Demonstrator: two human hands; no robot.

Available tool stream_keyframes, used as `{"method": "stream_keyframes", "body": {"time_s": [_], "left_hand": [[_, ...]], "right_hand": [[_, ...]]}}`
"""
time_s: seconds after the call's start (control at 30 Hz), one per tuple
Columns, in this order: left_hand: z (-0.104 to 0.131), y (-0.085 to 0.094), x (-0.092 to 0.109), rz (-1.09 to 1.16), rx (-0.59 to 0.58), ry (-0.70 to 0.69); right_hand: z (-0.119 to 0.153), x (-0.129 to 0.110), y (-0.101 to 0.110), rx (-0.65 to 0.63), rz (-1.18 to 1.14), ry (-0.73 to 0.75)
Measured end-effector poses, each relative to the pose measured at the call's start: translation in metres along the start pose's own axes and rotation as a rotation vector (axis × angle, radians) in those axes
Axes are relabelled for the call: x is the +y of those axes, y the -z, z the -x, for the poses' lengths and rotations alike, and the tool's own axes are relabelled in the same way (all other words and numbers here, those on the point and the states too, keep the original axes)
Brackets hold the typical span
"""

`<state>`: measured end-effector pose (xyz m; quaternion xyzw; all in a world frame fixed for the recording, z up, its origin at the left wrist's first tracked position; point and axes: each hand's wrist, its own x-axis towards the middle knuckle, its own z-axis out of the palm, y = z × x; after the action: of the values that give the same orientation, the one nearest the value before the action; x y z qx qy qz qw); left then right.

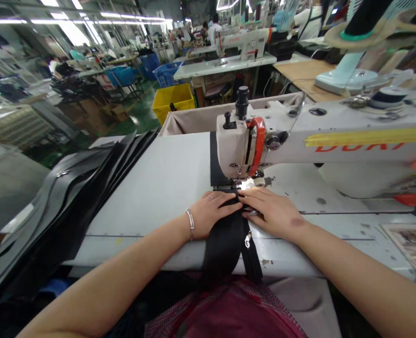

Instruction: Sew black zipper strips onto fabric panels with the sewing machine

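Observation:
A black fabric strip runs from under the sewing machine head over the table's front edge. Beside its right side lies a black zipper with a silver zipper pull. My left hand lies on the strip with its fingers stretched and spread, just in front of the presser foot. My right hand has its fingertips on the zipper close to the needle area, thumb drawn in. A shiny metal piece shows beneath those fingers; its kind is hidden.
Layered black pieces hang over the table's left side. A tray of small metal parts sits at the right front. Behind the machine is a cloth-lined bin, with a yellow crate beyond. Other people work at distant machines.

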<state>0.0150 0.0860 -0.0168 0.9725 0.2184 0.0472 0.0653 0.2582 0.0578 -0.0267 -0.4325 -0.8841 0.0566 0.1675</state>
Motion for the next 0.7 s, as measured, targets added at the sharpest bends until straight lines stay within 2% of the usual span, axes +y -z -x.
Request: {"method": "stream_keyframes", "body": {"time_s": [0.23,0.47,0.7], "left_hand": [[0.0043,-0.0086,-0.0054,-0.052,0.001,0.019],[0.0012,-0.0075,-0.0064,-0.06,-0.033,0.036],[0.0017,-0.0094,-0.0108,-0.027,-0.007,0.016]], "right_hand": [[-0.0007,-0.0001,0.0021,0.001,-0.005,-0.025],[-0.0017,-0.0007,0.0042,-0.002,-0.012,-0.027],[-0.0013,-0.0009,0.0039,-0.012,-0.02,-0.044]]}}
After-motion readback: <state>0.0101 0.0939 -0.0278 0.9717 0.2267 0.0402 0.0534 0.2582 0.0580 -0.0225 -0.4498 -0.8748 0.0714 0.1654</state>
